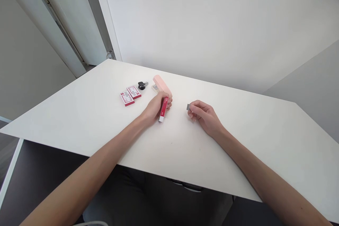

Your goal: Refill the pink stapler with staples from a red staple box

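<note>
My left hand [156, 107] is closed around a small red-and-white staple box [164, 108], tipped so that its narrow red side faces up. Between the thumb and fingers of my right hand [203, 113] is a short grey strip of staples [188, 107], held just above the table. Right behind my left hand lies a pink stapler [162, 85]; its near end is partly hidden by the fingers. Two more staple boxes [134, 91] lie flat to the left, one overlapping or touching the other. Beyond them sits a black staple remover [142, 85] with metal jaws.
A pale object with printing [155, 88] shows partly from beside the stapler. Everything rests on a white table [246, 141] whose back edge runs along a white wall [212, 24]. The table's front edge crosses below my forearms.
</note>
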The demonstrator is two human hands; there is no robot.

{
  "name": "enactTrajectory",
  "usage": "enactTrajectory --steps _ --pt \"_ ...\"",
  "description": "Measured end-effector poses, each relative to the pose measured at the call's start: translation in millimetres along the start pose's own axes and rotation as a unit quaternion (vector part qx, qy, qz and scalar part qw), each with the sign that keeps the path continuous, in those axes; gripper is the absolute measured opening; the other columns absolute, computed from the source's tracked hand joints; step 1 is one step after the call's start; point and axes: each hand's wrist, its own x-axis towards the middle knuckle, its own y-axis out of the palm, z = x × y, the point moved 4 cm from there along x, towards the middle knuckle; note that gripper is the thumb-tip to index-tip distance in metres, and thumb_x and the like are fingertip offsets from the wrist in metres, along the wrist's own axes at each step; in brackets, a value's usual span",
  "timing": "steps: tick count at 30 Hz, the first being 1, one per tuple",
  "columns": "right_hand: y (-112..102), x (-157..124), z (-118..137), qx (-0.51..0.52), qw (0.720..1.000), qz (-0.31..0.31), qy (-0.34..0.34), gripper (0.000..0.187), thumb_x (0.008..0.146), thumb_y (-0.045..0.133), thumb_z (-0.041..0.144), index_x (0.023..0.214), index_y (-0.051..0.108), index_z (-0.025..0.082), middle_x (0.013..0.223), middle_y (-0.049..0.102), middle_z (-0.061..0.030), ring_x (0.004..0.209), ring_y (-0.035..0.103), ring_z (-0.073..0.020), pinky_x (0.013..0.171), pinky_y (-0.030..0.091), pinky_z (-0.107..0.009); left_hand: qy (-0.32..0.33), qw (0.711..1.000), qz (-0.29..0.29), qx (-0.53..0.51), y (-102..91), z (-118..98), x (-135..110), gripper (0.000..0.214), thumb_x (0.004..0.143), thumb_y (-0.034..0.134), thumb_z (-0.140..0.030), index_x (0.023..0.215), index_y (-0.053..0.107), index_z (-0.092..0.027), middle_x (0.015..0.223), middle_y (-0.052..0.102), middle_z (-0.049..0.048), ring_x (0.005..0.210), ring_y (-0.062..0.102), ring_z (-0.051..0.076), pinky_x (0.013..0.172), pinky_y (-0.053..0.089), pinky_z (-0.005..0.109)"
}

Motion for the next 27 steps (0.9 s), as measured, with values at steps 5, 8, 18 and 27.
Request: enactTrajectory --steps 5,8,18,27 --pt "-1.1 0.8 -2.4 0.001 1.0 0.001 -0.002 0.031 0.087 0.083 0.051 0.082 0.069 0.024 0.072 0.06 0.0018 0.063 0.051 -0.0135 0.063 0.043 -0.031 0.022 0.986 0.038 0.16 1.9 3.7 -5.6 0.039 0.092 0.076 -0.048 0.114 0.059 -0.02 0.093 0.066 0.0015 0.074 0.064 0.012 0.066 0.049 0.025" --pt "-1.2 0.9 -3.0 0.002 1.0 0.003 -0.007 0.03 0.087 0.083 0.05 0.082 0.069 0.024 0.072 0.06 0.0019 0.065 0.052 -0.0141 0.063 0.043 -0.03 0.002 0.978 0.082 0.19 4.5 4.1 -8.6 0.055 0.088 0.081 -0.051 0.127 0.06 -0.019 0.1 0.073 0.0073 0.081 0.073 0.019 0.07 0.055 0.031" --pt "-0.1 0.0 -0.7 -0.024 0.999 0.02 -0.025 0.028 0.091 0.08 0.048 0.084 0.07 0.023 0.07 0.062 0.0019 0.064 0.053 -0.0139 0.064 0.045 -0.03 -0.021 0.97 0.124 0.21 2.7 9.2 -7.1 0.04 0.093 0.062 -0.026 0.133 0.064 -0.022 0.136 0.066 0.0118 0.11 0.07 0.023 0.082 0.054 0.034" --pt "16.1 -9.0 -6.9 -0.142 0.983 0.114 -0.023 0.028 0.096 0.076 0.05 0.093 0.072 0.023 0.064 0.063 0.0032 0.05 0.056 -0.0126 0.054 0.04 -0.03 -0.01 0.968 0.111 0.226 -0.4 9.9 -7.6 0.054 0.089 0.059 -0.023 0.144 0.057 -0.028 0.147 0.057 0.0098 0.126 0.065 0.027 0.109 0.052 0.045"
